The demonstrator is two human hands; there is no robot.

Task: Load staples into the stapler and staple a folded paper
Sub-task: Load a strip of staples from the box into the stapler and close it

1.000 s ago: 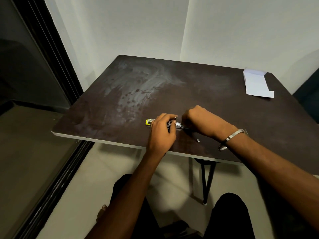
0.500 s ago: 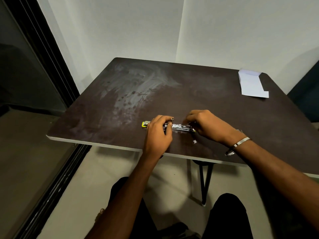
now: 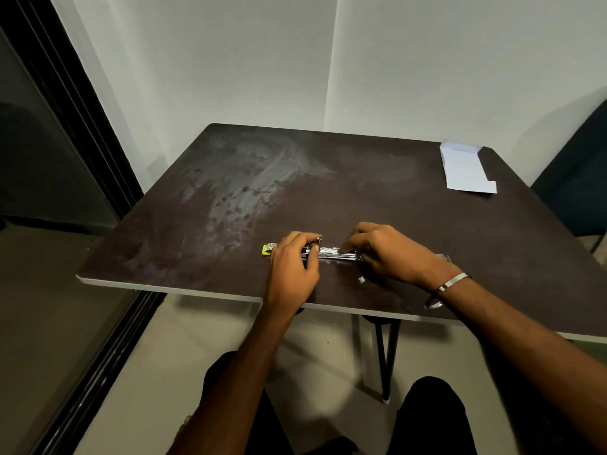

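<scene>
A metal stapler (image 3: 331, 252) with a yellow end lies opened flat on the dark table (image 3: 361, 192), near its front edge. My left hand (image 3: 292, 267) presses down on the stapler's left half, fingers curled over it. My right hand (image 3: 391, 251) has its fingertips pinched at the stapler's right end; what they pinch is too small to tell. A small silvery staple piece (image 3: 360, 280) lies on the table just in front of my right hand. The folded white paper (image 3: 466, 170) lies at the far right corner.
A white wall stands behind the table and a dark glass door frame (image 3: 82, 152) to its left. A dark chair (image 3: 578, 178) is at the right. My knees sit under the front edge, beside the table legs (image 3: 381, 356).
My right hand has slid a little rightwards along the stapler, uncovering more of the metal channel. My left hand keeps its hold. The view has shifted slightly.
</scene>
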